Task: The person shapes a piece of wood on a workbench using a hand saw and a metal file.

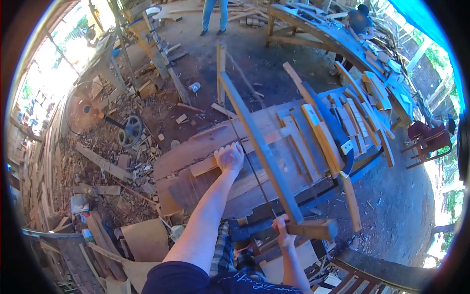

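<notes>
Looks like a saw cut across a wooden strip (203,167), judging by the setup. Strip lies on the cluttered counter (178,156), in front of the person, its near-left end poking out past the left hand (229,157). Left fingers are curled down over the strip, closed on it, pinning it right beside the blade (253,167). Right hand (284,231) has its fingers wrapped closed around the near end of the frame saw (262,147), where blade and end arm meet; the saw slants over the counter, far end past the opposite edge. Blade crosses at the strip, just right of the left hand. Can't tell if the teeth have bitten or how deep any kerf runs; hand and angle hide it. Next move calls for a straight stroke along the blade line, right wrist in line with it, firm downward hold on the left, knuckles clear of the teeth. Main risk, I'd say: strip creeping or blade hopping toward the left hand. Loose wood pieces (298,147) lie on the counter right of the saw.
</notes>
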Action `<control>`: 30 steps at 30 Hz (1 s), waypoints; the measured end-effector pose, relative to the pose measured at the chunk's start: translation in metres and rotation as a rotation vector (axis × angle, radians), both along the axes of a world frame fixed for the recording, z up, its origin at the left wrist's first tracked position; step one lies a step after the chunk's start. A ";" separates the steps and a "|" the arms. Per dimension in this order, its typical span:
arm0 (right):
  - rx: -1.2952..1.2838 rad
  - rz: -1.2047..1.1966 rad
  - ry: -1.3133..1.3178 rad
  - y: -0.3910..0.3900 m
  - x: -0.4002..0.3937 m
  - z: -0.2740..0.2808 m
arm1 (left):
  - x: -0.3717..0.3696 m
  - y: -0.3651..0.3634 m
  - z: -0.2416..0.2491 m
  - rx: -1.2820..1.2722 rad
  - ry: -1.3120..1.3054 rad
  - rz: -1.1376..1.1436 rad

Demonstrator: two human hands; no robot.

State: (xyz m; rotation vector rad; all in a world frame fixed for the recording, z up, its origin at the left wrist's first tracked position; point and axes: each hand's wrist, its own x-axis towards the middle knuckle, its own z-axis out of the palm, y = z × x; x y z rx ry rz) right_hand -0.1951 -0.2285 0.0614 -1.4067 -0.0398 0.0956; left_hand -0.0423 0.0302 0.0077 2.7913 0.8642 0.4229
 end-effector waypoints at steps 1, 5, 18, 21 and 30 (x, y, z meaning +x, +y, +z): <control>-0.143 0.038 -0.051 -0.011 -0.004 -0.010 | -0.002 -0.001 0.000 0.034 0.001 -0.018; -0.387 0.078 -0.156 -0.035 -0.020 -0.019 | -0.013 -0.012 -0.002 0.136 -0.071 -0.033; -0.482 0.065 -0.094 0.019 0.010 0.006 | -0.013 -0.009 -0.010 0.101 -0.074 -0.052; -0.428 0.132 -0.165 -0.012 -0.012 0.008 | -0.011 -0.007 -0.009 0.089 -0.062 -0.063; -0.428 0.007 -0.184 0.036 0.005 -0.062 | -0.015 -0.009 0.000 0.045 -0.013 -0.080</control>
